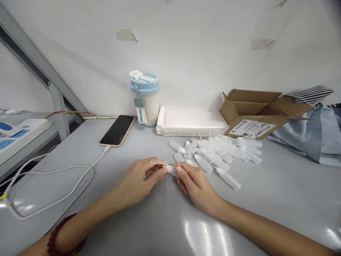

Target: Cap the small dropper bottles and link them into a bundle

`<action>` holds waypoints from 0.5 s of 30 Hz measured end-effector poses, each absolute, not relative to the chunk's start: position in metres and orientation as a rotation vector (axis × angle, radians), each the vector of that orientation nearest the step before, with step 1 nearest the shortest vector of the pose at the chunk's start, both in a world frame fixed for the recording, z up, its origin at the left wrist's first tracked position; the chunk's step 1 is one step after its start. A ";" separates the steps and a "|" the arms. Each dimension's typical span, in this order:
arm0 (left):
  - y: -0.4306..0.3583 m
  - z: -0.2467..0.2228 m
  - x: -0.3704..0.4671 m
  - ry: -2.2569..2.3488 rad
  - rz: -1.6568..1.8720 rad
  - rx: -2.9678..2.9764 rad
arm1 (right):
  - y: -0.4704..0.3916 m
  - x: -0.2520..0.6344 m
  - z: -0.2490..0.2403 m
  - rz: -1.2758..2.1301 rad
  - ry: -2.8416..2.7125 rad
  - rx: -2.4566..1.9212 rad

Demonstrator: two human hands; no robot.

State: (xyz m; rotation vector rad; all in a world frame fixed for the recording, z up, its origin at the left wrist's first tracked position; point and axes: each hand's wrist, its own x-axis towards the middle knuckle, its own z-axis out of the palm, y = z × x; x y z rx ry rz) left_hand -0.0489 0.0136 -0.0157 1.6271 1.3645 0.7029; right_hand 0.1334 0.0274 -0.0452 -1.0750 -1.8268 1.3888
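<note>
Between my two hands, above the grey table (149,220), is a small translucent plastic bottle (173,171). My left hand (142,179) pinches its white cap end, where a thin pale strip or tube curves up over the fingers. The fingers of my right hand (193,183) are closed round the body of the same bottle. Just beyond my right hand lies a loose pile of similar translucent bottles (204,163), several with thin white cords or tubes.
Behind the pile are stacked white padded envelopes (191,119) and an open cardboard box (250,122), with grey-blue fabric (319,135) at right. A blue-lidded cup (151,103) stands by the wall. A phone (118,131) with a white cable (92,167) lies at left, near a power strip (23,133).
</note>
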 end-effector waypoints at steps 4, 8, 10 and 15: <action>0.013 -0.015 -0.049 1.370 0.730 1.642 | 0.028 0.133 -0.045 1.386 -1.844 -1.091; 0.014 -0.017 -0.051 1.389 0.675 1.559 | 0.027 0.133 -0.043 1.361 -1.876 -1.089; 0.015 -0.019 -0.052 1.378 0.626 1.532 | 0.027 0.133 -0.042 1.357 -1.882 -1.092; 0.014 -0.022 -0.051 1.336 0.632 1.482 | 0.027 0.134 -0.045 1.376 -1.882 -1.073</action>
